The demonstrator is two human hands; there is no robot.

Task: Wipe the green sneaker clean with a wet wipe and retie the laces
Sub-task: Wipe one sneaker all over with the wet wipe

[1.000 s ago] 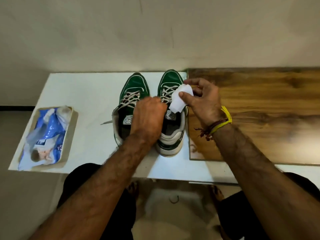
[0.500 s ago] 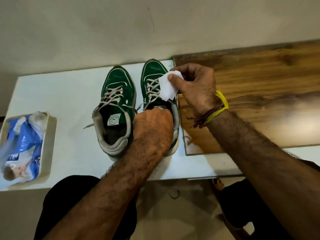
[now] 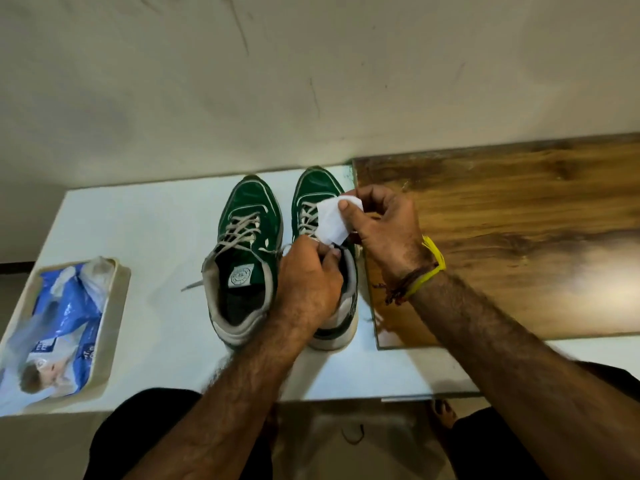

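2 green sneakers side by side on white surface (image 3: 145, 237). Right hand (image 3: 384, 233) pinches folded wipe (image 3: 332, 220) between thumb and fingers, held over laces of right sneaker (image 3: 317, 192). Left hand (image 3: 308, 282) grip closed on that sneaker's collar/tongue area, steadying it; exact hold hidden. Left sneaker (image 3: 249, 216) untouched, lace end trailing loose. Wipe pack (image 3: 62, 323) in tray (image 3: 116, 306) far left. Progress: early, wiping barely begun judging by clean wipe; laces not retied.

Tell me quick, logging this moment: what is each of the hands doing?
Left hand: closed on the right sneaker at its tongue.
Right hand: closed, pinching the white wipe.
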